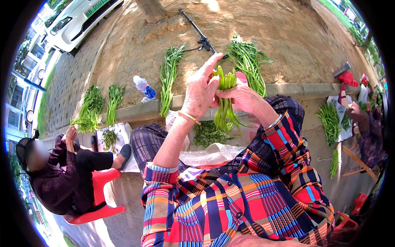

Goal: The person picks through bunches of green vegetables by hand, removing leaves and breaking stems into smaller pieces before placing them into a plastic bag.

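My right hand point(243, 95) grips a bunch of green leafy-vegetable stems point(227, 81), its thumb across the front. The stem ends point away from me, and the thin leafy ends hang towards my lap. Against the bunch's left side rests my left hand point(199, 89), a gold-coloured bangle point(189, 117) on its wrist. One left finger stretches out beyond the bunch while the thumb lies beside the stems; whether it pinches anything is hidden. Below my hands, loose green leaves point(209, 134) lie on clear plastic sheeting point(213, 152) between my knees.
Beyond a stone kerb point(285, 90) lie long greens point(169, 77), another pile point(248, 61) and a black pole point(199, 31). A water bottle point(144, 87) stands left. One person point(61, 182) sits on a red plastic chair point(103, 191); another point(368, 136) is at right.
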`<state>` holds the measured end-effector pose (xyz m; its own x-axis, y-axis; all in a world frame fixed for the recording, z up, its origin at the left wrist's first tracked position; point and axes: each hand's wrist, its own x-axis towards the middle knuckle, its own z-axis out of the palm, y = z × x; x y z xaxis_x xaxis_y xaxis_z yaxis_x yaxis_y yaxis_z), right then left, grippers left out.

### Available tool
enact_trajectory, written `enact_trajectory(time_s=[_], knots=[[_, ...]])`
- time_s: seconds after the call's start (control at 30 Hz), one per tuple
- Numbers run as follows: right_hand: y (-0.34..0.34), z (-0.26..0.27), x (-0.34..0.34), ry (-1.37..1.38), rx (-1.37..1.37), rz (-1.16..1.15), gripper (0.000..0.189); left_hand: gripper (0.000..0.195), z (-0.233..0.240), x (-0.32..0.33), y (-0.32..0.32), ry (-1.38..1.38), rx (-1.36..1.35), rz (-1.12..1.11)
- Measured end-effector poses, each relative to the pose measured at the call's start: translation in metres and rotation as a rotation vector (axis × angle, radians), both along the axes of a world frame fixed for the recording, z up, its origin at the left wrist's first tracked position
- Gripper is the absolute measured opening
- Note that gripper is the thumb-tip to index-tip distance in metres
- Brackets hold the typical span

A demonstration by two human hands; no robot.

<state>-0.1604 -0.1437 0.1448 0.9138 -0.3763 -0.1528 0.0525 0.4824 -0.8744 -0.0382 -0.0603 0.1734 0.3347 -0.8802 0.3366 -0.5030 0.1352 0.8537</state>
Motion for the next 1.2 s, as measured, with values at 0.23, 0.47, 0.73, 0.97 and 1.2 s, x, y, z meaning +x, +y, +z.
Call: enact_trajectory(time_s=[0.23,0.47,0.73,0.97,1.2], knots=[[0.003,0.000,0.000,-0.055,0.083,-0.002,0.025,0.027,-0.010,0.002,-0.003,-0.274,-0.119,0.000],[0.001,-0.012,0.001,-0.053,0.001,0.017,0.025,0.021,-0.011,0.002,-0.002,-0.286,-0.040,-0.025],[0.002,-0.008,-0.003,-0.066,-0.093,0.000,0.022,0.028,0.011,0.000,0.006,-0.125,0.026,-0.260],[0.000,-0.004,-0.005,0.033,-0.403,0.077,0.013,0.032,-0.006,0.004,-0.001,-0.314,-0.078,-0.219],[0.001,-0.005,-0.002,0.036,-0.274,0.039,0.009,0.023,-0.001,-0.004,0.001,0.113,0.083,-0.253]])
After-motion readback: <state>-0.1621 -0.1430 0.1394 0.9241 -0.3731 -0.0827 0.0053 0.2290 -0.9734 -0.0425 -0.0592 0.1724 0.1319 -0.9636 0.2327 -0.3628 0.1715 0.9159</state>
